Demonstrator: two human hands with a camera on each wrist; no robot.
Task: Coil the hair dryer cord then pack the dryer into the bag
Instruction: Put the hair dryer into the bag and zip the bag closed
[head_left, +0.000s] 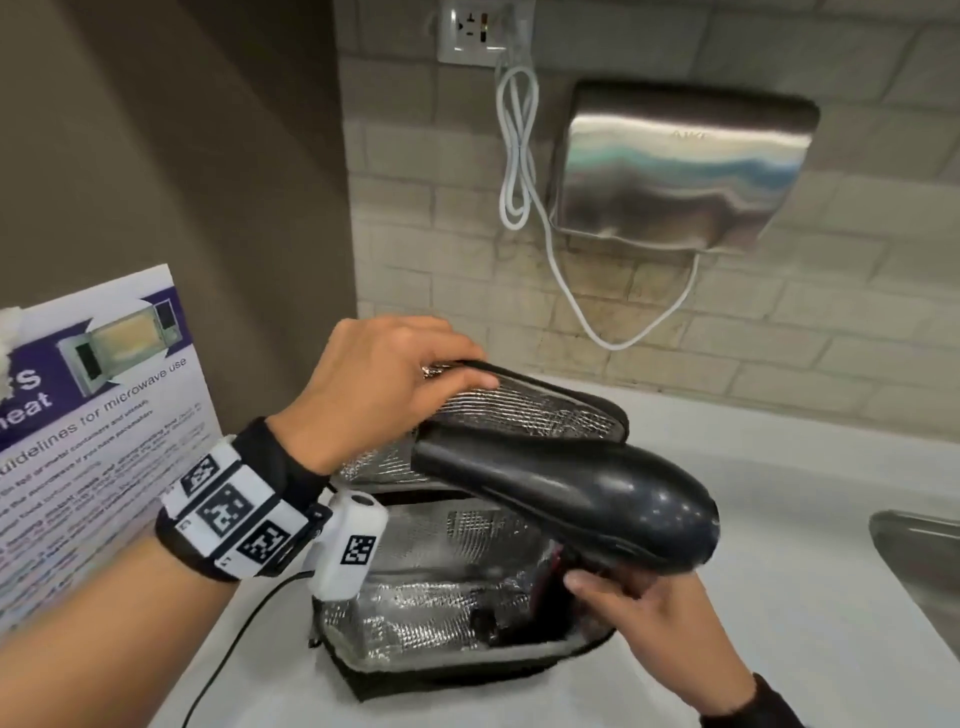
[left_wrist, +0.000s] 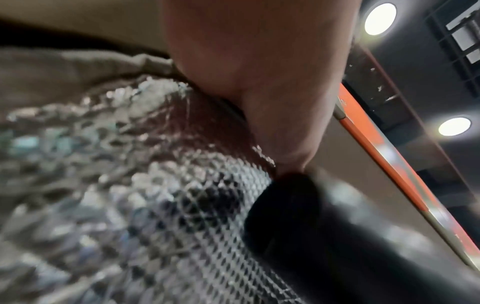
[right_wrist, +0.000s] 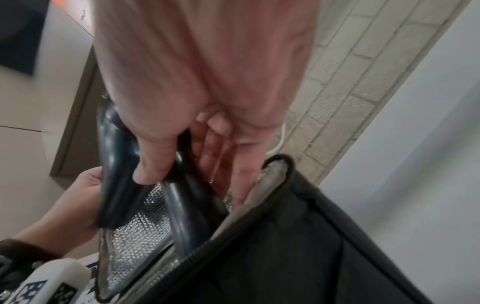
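Observation:
A black hair dryer (head_left: 571, 488) hangs over an open black bag (head_left: 467, 662) lined with silver foil, nozzle pointing left under the raised lid (head_left: 535, 410). My left hand (head_left: 457, 374) pinches the lid's edge and holds it up; the left wrist view shows a finger (left_wrist: 259, 82) on the foil (left_wrist: 130, 185) beside the nozzle (left_wrist: 311, 226). My right hand (head_left: 618, 592) grips the dryer's handle (right_wrist: 182, 205), which points down into the bag's mouth. A dark shape (head_left: 498, 623) lies at the bag's bottom; I cannot tell whether it is the cord.
The bag stands on a white counter (head_left: 779, 571). A printed sign (head_left: 98, 415) leans at the left. A steel wall hand dryer (head_left: 680, 166) with a white cable (head_left: 519, 156) hangs on the tiled wall behind. A sink's edge (head_left: 919, 561) shows at the right.

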